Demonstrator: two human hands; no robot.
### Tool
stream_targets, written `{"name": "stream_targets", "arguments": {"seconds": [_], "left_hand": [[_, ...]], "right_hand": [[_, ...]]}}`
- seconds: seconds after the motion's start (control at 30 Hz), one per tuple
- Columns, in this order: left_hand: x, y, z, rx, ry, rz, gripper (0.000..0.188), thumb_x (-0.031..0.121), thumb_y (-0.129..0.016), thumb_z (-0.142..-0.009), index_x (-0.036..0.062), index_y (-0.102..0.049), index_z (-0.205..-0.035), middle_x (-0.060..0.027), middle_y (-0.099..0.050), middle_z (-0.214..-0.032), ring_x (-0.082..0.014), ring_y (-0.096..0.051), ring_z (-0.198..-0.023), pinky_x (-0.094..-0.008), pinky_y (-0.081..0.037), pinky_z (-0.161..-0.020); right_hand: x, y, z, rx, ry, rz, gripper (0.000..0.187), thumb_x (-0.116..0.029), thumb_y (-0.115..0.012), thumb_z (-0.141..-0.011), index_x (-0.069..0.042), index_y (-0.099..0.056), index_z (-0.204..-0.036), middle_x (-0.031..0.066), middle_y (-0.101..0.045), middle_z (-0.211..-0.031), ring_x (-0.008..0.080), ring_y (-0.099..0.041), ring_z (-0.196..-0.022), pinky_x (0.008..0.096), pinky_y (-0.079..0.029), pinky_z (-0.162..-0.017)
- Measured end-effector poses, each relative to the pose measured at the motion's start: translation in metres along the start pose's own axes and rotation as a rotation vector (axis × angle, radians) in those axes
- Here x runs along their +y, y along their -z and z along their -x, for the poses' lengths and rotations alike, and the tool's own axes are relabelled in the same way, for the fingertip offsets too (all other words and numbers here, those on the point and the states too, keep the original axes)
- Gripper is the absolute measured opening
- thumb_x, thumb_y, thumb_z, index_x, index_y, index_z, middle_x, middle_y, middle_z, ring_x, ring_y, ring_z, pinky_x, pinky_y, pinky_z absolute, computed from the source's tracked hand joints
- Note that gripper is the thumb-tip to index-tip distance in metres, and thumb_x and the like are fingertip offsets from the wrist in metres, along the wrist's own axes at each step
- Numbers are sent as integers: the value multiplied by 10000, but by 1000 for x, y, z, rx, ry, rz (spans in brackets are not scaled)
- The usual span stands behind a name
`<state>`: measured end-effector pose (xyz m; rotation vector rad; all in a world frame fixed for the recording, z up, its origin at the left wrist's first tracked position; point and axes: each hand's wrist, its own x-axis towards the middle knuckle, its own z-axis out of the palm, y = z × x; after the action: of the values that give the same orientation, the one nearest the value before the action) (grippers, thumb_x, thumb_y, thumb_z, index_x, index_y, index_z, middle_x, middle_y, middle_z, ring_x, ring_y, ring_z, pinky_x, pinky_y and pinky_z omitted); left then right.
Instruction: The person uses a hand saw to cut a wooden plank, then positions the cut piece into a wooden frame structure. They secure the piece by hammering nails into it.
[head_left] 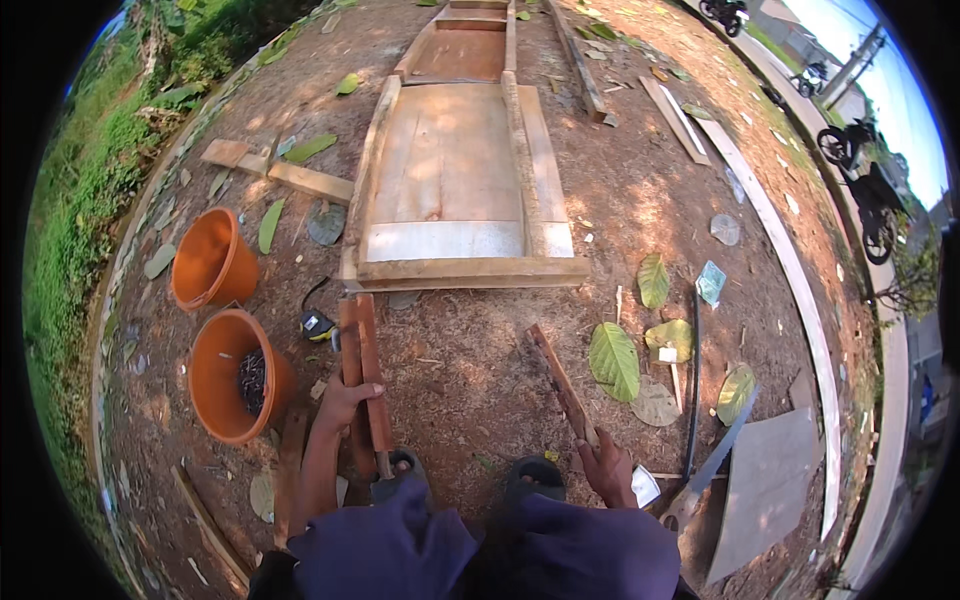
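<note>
My left hand point(347, 402) is closed round reddish-brown wooden strips point(374, 400), two of them side by side, pointing away from me. In my right hand point(607, 468) is the near end of a narrow wooden strip point(562, 384), which slants up and left over the dirt. Straight ahead lies a long wooden frame point(470, 270) with pale boards point(445, 150) inside its rails; its near crosspiece is just beyond the left-hand strips. A tape measure point(317, 324) lies left of those strips. Right of my right hand is a handsaw point(722, 452).
Two orange buckets point(205, 262) stand at left, the nearer holding dark nail-like pieces point(252, 380). A grey sheet point(765, 490), a dark rod point(692, 385) and a long pale plank point(790, 270) lie at right. Leaves point(614, 362) dot the dirt. Motorcycles point(873, 210) stand beyond a kerb.
</note>
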<state>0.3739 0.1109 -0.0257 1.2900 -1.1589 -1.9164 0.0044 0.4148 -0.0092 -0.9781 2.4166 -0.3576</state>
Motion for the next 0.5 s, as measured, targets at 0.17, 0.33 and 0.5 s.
{"name": "stream_targets", "arguments": {"seconds": [0.17, 0.33, 0.5], "left_hand": [[74, 14, 45, 175, -153, 158, 501, 150, -821, -771, -8, -602, -1193, -82, -670, -975, -194, -686, -858, -352, -578, -788], [116, 74, 73, 151, -243, 432, 539, 257, -780, -782, -20, -592, -1205, -134, -682, -1017, -238, -710, -905, -401, -610, -824], [139, 111, 66, 427, -173, 362, 614, 328, -734, -831, -25, -538, -1293, -141, -672, -1031, -267, -724, -940, -399, -647, -797]], "right_hand": [[12, -18, 13, 117, -13, 2, 588, -373, -650, -970, 41, -569, -1380, 344, -704, -915, 481, -718, -904, 525, -549, -780], [20, -17, 9, 116, 29, 110, 602, -381, -645, -966, 61, -570, -1367, 334, -709, -896, 488, -715, -863, 532, -546, -779], [15, -12, 5, 130, 103, 169, 565, -368, -621, -976, 63, -583, -1340, 326, -703, -845, 487, -714, -822, 538, -543, -759]]}}
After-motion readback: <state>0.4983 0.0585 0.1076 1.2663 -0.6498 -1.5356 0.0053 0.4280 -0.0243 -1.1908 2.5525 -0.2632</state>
